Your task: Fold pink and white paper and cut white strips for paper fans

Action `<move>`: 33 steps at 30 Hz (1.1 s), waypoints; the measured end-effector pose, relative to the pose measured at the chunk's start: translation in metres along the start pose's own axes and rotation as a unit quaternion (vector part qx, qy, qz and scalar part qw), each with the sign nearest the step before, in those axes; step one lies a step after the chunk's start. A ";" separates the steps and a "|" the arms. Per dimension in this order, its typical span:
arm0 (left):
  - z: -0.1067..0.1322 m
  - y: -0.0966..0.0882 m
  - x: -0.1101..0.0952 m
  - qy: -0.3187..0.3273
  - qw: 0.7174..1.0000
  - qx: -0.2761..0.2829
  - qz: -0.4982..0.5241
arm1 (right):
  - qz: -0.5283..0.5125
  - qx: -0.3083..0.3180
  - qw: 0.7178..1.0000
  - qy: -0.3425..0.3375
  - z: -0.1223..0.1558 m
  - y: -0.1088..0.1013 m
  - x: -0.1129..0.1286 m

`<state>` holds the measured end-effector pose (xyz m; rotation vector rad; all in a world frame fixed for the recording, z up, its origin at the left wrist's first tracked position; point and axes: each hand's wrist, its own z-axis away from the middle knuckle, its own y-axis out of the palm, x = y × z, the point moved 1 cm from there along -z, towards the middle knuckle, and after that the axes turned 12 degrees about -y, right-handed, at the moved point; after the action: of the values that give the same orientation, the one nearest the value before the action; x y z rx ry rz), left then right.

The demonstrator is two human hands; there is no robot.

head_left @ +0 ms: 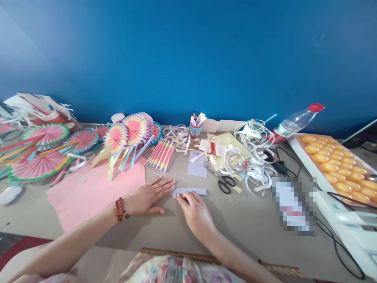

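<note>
A narrow lavender paper strip (198, 191) lies on the table in front of me. My left hand (150, 196), a beaded bracelet at its wrist, rests flat, its fingertips on the strip's left end and its fingers stretched out. Against the strip's lower edge, my right hand (193, 212) is closed in a pinch. A small pale tip (174, 195) pokes out by its fingers, too little of it showing to name. Pink paper (100, 196) lies left of my left hand. Behind the hands are a pleated striped paper (161, 155) and a lavender sheet (197, 167).
Black-handled scissors (225, 184) lie to the right, near tangled white paper strips (259, 173). Several paper fans (135, 129) fill the left. A pen cup (196, 129) stands by the blue wall. A bottle (294, 122) and a tray of rounded orange shapes (332, 157) are at right.
</note>
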<state>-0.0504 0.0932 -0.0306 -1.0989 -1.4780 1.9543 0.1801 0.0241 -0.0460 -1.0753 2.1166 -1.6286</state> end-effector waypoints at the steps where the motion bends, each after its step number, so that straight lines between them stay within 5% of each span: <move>1: 0.001 -0.002 0.001 0.002 1.000 -0.002 0.011 | 0.000 -0.003 1.000 0.000 0.000 0.000 0.000; 8: 0.000 -0.017 0.020 0.021 0.997 -0.070 0.039 | -0.016 0.004 1.000 0.005 0.001 0.001 -0.002; 33: -0.012 -0.008 0.035 0.028 0.997 -0.054 -0.051 | -0.014 -0.002 1.000 -0.023 -0.011 0.004 0.003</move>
<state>-0.0619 0.1284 -0.0358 -1.0913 -1.5922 1.7782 0.1703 0.0303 -0.0451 -1.1364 2.0853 -1.5967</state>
